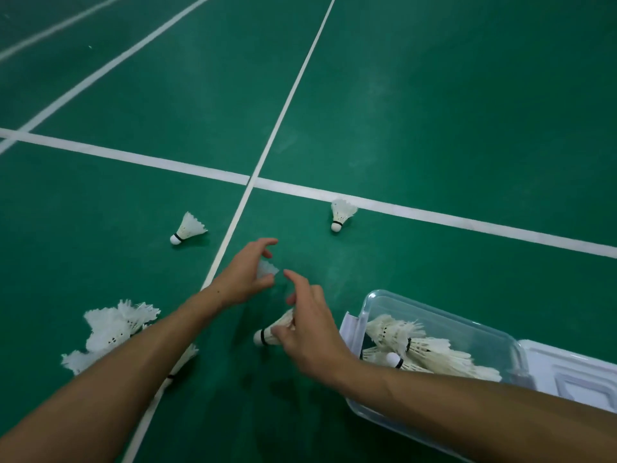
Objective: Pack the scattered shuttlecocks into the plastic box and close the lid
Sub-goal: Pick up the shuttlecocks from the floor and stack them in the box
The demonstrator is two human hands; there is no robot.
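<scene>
Left hand, fingers curled, closing round a white feather shuttlecock beyond the clear plastic box. Right hand pinching a second white cork-tipped shuttlecock just left of the box. Best carried by the cork (feathers crush easily), laid alongside those already inside. White lid off, right of the box. No legible brand or writing.
</scene>
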